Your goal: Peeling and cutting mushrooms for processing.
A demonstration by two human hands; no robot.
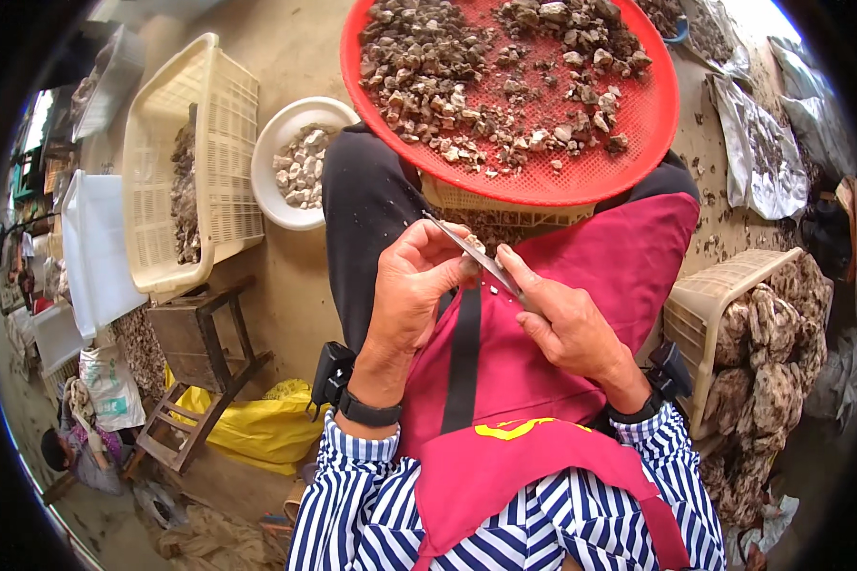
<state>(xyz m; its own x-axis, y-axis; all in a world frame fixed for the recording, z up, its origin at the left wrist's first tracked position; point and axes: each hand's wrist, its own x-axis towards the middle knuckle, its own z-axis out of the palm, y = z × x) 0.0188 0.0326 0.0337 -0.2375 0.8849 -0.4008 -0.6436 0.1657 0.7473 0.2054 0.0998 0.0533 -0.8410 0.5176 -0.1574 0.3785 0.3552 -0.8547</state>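
Note:
My left hand [400,290] pinches a small pale chunk [475,244] between thumb and fingertips, above my lap. My right hand [571,328] is closed round a knife [485,257], whose narrow metal blade slants up to the left and lies against the chunk. Fingers hide part of the chunk and most of the knife's handle. Small white bits sit near the blade over my maroon apron [561,419]. Just beyond my hands rests a round red mesh tray [504,190], with many rough grey-brown chunks [414,67] on it. Left of my knee, a white bowl [263,181] holds paler pieces [303,169].
A cream crate [233,162] with dark chunks stands at the left, by a small wooden chair [195,343] and a yellow sack [266,433]. On the right, another crate [714,295] holds bulky brown-white clumps [771,333]. Another person [81,447] is at the far lower left.

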